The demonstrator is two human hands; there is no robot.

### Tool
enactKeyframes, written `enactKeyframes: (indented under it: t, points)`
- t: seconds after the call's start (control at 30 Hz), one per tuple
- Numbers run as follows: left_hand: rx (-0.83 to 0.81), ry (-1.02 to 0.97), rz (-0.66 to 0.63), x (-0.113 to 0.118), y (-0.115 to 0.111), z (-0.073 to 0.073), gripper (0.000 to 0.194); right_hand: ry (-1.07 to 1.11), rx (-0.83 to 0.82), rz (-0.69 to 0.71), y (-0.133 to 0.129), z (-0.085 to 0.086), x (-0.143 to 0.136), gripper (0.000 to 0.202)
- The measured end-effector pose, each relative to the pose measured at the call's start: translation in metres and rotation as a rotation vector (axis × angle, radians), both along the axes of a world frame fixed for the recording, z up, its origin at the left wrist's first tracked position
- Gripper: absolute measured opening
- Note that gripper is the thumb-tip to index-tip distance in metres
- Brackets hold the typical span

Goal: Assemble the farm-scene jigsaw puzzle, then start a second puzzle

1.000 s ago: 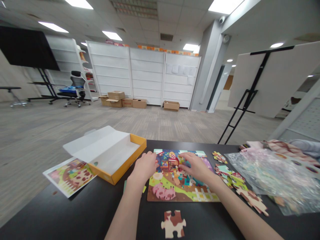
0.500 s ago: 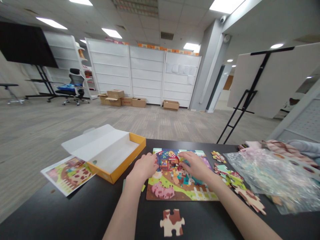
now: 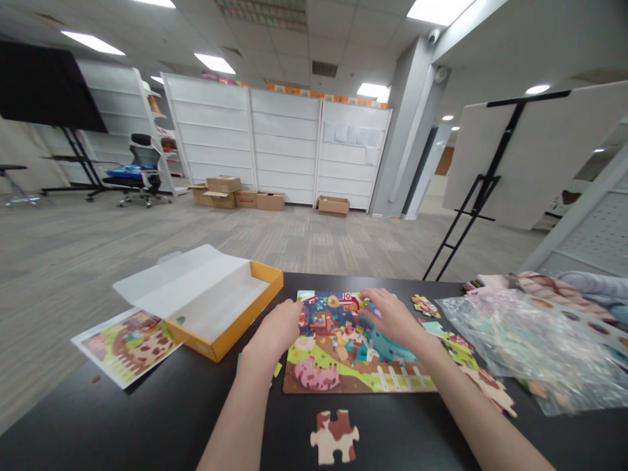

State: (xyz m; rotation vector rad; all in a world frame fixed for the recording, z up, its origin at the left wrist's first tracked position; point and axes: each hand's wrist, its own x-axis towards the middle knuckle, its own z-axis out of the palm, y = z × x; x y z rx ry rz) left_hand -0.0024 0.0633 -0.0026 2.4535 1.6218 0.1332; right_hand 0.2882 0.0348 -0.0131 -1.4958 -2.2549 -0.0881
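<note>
L hand rests at left edge of farm jigsaw on worktop, prob. to steady it, grip hidden so can't tell, while R hand, thumb & fingers apart, spans its far-right part & brown-and-cream piece lies nearer, prob. for reach.

Head view, forward and down, table near

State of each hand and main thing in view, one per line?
Left hand: fingers at the puzzle board's left edge
Right hand: fingers curled over the board's far right; grip unclear
Puzzle board: flat on table
Cow-patterned piece: loose, near side of board
Pieces at right: loose, overlapping
Yellow box: open
Picture sheet: face up
Plastic bag: crumpled
Screen: dark
Ceiling lights: lit
</note>
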Motion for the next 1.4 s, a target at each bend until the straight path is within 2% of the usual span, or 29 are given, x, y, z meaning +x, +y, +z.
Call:
enactKeyframes:
  t: [0.23, 0.5, 0.83, 1.03, 1.27, 1.4]
  points:
    - [-0.019, -0.048, -0.02, 0.005, -0.002, 0.003, 0.028, -0.048, -0.015, 0.016, 0.0, -0.008, -0.014, 0.02]
    - [-0.024, -0.152, -0.114, 0.016, -0.007, 0.008, 0.028, -0.074, -0.018, 0.003, 0.003, -0.013, -0.024, 0.02]
    - [-0.064, -0.093, -0.126, 0.017, -0.01, 0.01, 0.025, -0.062, -0.036, 0.037, 0.003, -0.015, -0.03, 0.019]
    - [-0.092, -0.08, -0.109, 0.019, -0.011, 0.015, 0.024, -0.059, -0.031, 0.009, 0.004, -0.016, -0.029, 0.02]
    - [-0.074, -0.076, -0.105, 0.019, -0.009, 0.013, 0.025, -0.034, -0.014, 0.006, 0.013, -0.009, -0.026, 0.025]
    - [-0.076, -0.08, -0.105, 0.018, -0.009, 0.014, 0.024, -0.091, -0.065, 0.021, 0.021, -0.001, -0.033, 0.02]
